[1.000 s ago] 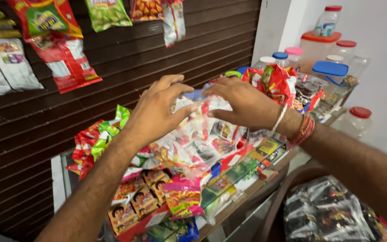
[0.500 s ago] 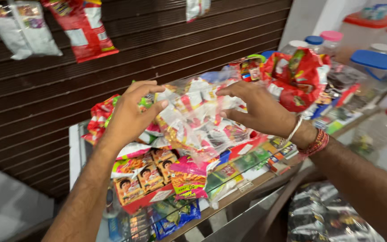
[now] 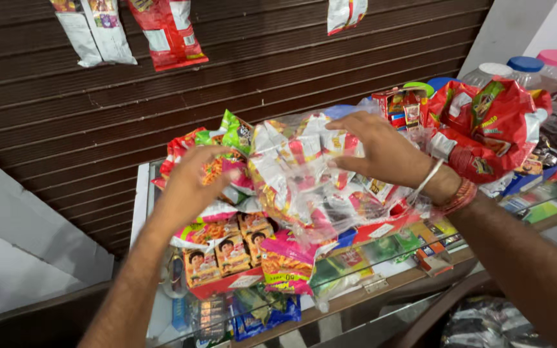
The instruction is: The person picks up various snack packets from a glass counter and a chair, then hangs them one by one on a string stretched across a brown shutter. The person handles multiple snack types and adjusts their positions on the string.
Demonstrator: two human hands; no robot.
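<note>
A clear plastic bag of snack packets [image 3: 304, 174] is held above the glass counter [image 3: 381, 277], apparently pinched closed-fingered by the left hand [image 3: 195, 183] and steadied from above by the right hand [image 3: 381, 151], fingers curled.

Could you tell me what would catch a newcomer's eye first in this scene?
A crinkled clear plastic bag of snack packets sits mid-counter, gripped by the left hand and the right hand. Right of it bulges a red packet bundle; more snack packets hang from the brown slatted wall above.
</note>
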